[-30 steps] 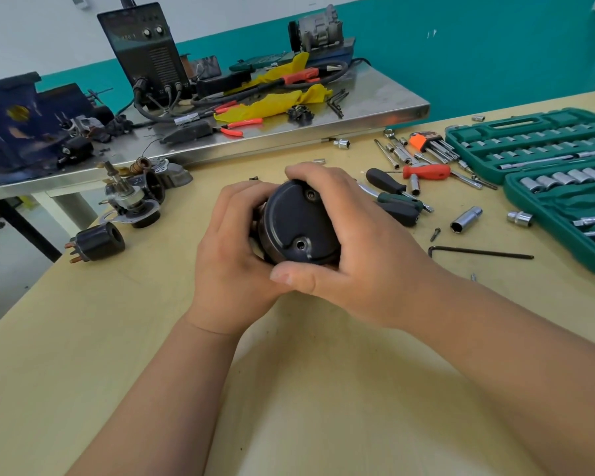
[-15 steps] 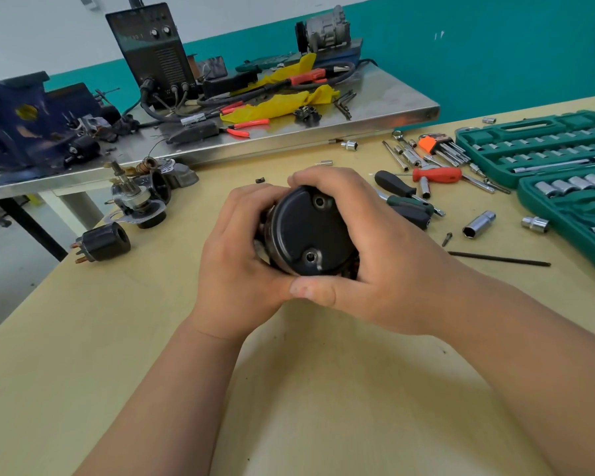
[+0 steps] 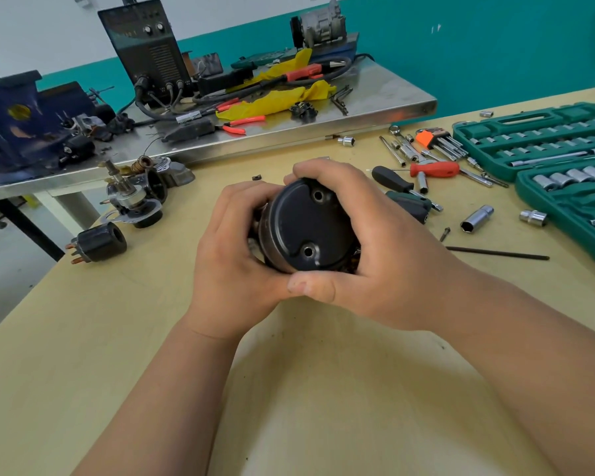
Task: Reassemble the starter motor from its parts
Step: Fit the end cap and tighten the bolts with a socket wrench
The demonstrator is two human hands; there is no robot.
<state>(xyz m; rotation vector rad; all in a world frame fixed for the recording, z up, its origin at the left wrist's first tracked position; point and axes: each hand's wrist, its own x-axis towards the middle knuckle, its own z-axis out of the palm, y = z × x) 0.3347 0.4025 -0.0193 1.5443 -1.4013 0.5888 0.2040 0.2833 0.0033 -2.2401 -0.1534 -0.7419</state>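
A black round motor housing (image 3: 306, 228) with two screw holes in its end cap faces me at the middle of the wooden table (image 3: 117, 338). My left hand (image 3: 231, 259) wraps its left side. My right hand (image 3: 382, 249) wraps its top and right side, thumb under the cap. The housing's far part is hidden by my fingers. To the left lie an armature and gear assembly (image 3: 131, 197), a grey nose casting (image 3: 177, 173) and a black solenoid (image 3: 98, 242) with copper terminals.
Right of my hands lie screwdrivers (image 3: 406, 197), a red-handled driver (image 3: 433, 169), loose sockets (image 3: 476, 218), a long thin rod (image 3: 495, 253), a small screw (image 3: 444, 233) and a green socket set case (image 3: 564, 173). A steel bench (image 3: 375, 97) behind holds a welder, cables and yellow rags.
The housing has turned a little in my hands, its screw holes shifting clockwise. Both hands keep their hold; the view has drifted slightly.
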